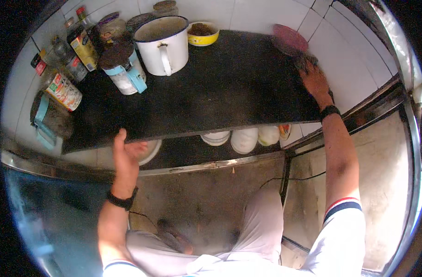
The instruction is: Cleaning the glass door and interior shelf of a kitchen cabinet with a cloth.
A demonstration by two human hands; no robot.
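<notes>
My left hand (126, 154) is at the front edge of a dark stone shelf (211, 93), thumb raised above the edge and the other fingers at or under it; it holds no object that I can make out. My right hand (313, 78) reaches to the shelf's back right corner, its fingers on a dark, crumpled thing (305, 62) that is blurred, perhaps a cloth or scourer. Just behind it a round pinkish-red thing (290, 39) leans against the tiled wall. Both wrists wear black bands.
On the shelf's left stand a white enamel mug (162, 52), a yellow bowl (203, 36) with dark contents, a jar with a light-blue handle (126, 76), a labelled bottle (64, 90) and several others. White containers (244, 140) sit on a lower shelf. A metal-framed panel (380, 166) is at the right.
</notes>
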